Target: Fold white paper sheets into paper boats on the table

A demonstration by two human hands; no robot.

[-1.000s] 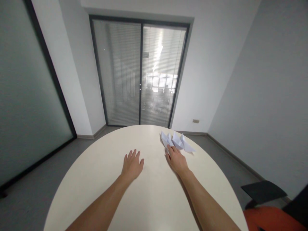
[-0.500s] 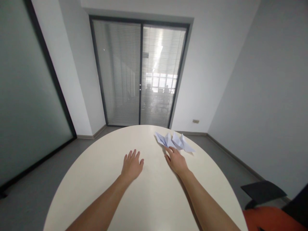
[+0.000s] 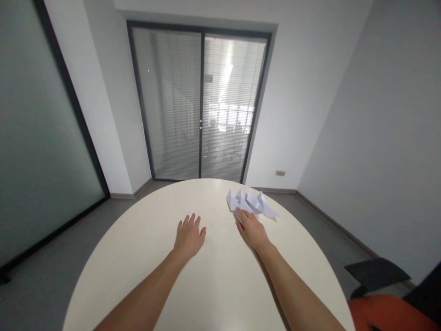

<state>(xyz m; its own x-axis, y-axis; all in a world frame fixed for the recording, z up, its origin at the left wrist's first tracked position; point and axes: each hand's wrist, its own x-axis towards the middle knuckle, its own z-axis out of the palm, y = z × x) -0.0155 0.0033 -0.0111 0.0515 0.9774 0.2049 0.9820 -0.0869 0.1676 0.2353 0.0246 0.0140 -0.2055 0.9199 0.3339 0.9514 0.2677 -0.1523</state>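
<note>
My left hand [image 3: 189, 236] lies flat, palm down, on the round cream table [image 3: 144, 257], fingers slightly apart, holding nothing. My right hand [image 3: 251, 228] reaches toward the far right of the table, its fingertips touching the near edge of a folded white paper plane [image 3: 237, 201]. Two more folded white paper planes [image 3: 262, 204] lie just to the right of it, side by side. The right fingers are stretched forward and mostly together; whether they pinch the paper is hidden.
A sliding glass door with blinds [image 3: 200, 101] stands beyond the table. Frosted glass wall [image 3: 31, 138] on the left, grey wall on the right. A black and orange chair [image 3: 382, 294] sits at the lower right by the table edge.
The nearest paper plane shifted under my right fingertips: it swung out leftward half a second ago and now sits back closer to the other planes. My left hand stayed still.
</note>
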